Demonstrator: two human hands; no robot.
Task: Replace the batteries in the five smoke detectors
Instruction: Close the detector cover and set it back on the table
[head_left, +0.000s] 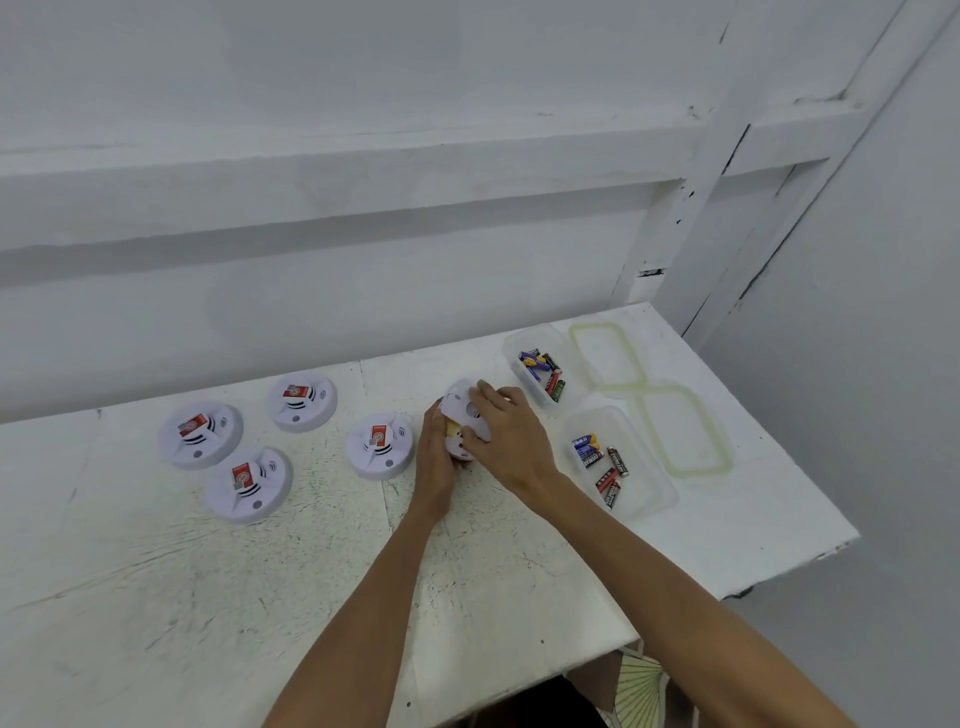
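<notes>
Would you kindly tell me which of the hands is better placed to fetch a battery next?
Probably the right hand: it holds the smoke detector on the side toward the near battery tub, while the left hand grips it from the far side.

Left hand (436, 460) and right hand (511, 439) hide most of the held detector (459, 409).

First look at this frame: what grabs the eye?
Mid-table, the left hand and right hand grip a tilted white smoke detector. To their left, four more detectors with red labels lie on the white table. To the right stand a far tub and a near tub, both holding batteries.
</notes>
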